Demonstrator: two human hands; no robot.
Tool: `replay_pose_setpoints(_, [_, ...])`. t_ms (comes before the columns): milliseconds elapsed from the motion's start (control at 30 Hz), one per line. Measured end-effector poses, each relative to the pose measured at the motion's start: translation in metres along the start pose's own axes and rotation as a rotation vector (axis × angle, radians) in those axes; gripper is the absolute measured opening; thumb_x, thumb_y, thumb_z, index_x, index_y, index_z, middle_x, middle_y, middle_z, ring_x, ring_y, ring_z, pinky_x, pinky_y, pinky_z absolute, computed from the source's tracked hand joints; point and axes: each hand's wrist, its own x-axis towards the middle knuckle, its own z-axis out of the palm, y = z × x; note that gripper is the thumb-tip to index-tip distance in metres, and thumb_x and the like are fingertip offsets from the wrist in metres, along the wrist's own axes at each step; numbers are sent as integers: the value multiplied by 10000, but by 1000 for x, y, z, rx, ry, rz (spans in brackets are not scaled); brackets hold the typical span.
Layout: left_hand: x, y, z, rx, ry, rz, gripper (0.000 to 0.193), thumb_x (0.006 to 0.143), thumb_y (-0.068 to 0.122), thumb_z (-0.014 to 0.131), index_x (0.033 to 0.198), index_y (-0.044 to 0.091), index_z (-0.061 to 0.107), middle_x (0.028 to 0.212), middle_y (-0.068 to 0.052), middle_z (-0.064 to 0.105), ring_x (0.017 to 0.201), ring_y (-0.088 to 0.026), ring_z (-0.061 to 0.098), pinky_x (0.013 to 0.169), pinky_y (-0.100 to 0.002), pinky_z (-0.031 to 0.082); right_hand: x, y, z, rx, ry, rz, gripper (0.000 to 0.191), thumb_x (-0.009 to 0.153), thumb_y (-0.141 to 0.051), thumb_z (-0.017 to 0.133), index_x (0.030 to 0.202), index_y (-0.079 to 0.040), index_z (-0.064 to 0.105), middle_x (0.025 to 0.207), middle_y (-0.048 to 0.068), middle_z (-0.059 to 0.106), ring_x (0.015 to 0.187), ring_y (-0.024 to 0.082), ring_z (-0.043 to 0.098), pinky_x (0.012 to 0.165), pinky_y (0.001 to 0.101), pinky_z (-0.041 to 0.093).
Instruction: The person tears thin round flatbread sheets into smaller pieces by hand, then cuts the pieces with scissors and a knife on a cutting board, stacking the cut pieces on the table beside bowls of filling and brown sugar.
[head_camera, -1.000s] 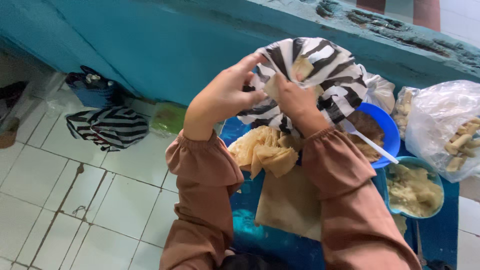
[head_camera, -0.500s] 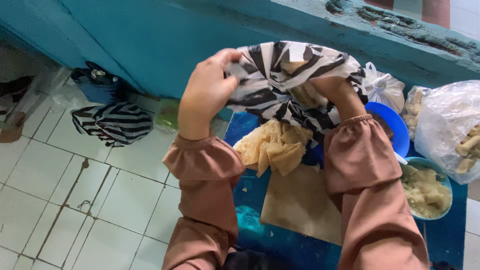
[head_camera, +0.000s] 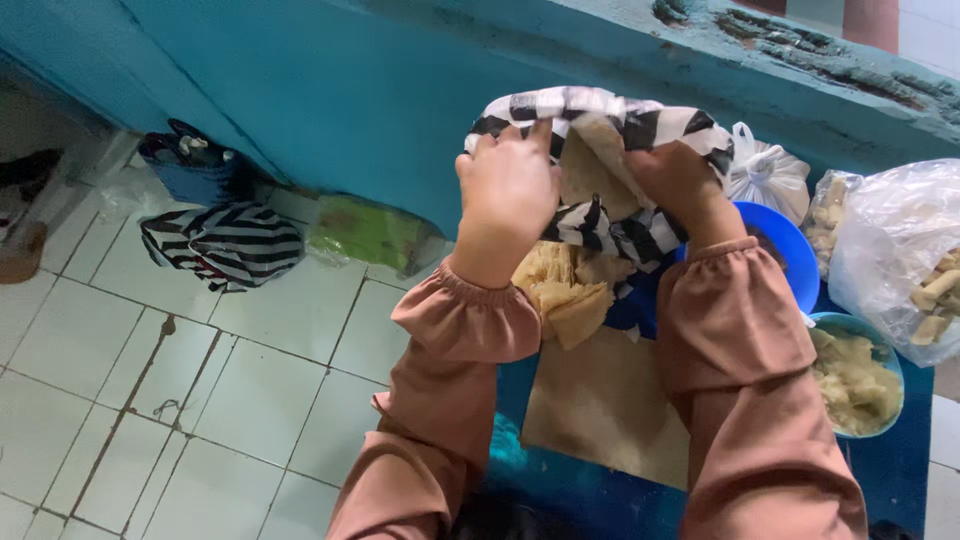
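Observation:
Both my hands hold up a black-and-white striped plastic bag (head_camera: 610, 225) in front of the blue wall. My left hand (head_camera: 508, 185) grips its left edge and my right hand (head_camera: 672, 175) grips the right side, with the bag's mouth spread between them. Pale tan sheets (head_camera: 585, 165) show inside the bag. Below the bag lies a heap of folded yellowish sheets (head_camera: 565, 285) beside a brown wooden board (head_camera: 605, 400) on a blue surface (head_camera: 560, 475).
A blue bowl (head_camera: 790, 250) sits behind my right arm, a light-blue bowl of pale filling (head_camera: 855, 375) to the right. Clear plastic bags of food (head_camera: 900, 260) and a knotted white bag (head_camera: 768, 172) stand at right. On the tiled floor lie another striped bag (head_camera: 222, 245) and a green packet (head_camera: 370, 232).
I have lifted the striped bag higher and bunched it. My hands have come closer together around its mouth.

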Motion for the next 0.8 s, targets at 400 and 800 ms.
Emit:
replay_pose_setpoints(400, [18,-7,27,-145,255,62,752,889,84,613,1565,212,309,1435,-139,526,1094,-377,655,855,-528,522,-24,-51,-9,225,379,-361,186,992,-206,737,1131,-100,672,1252,199,654,972,388,701,795,455,579])
replay_pose_setpoints(800, [16,-8,17,-210,227,37,727,891,95,613,1553,198,332,1439,-200,495,1093,-404,655,900,-576,492,-13,-65,-7,263,275,-107,681,871,-198,799,1457,-31,496,1178,278,608,988,473,657,809,522,539])
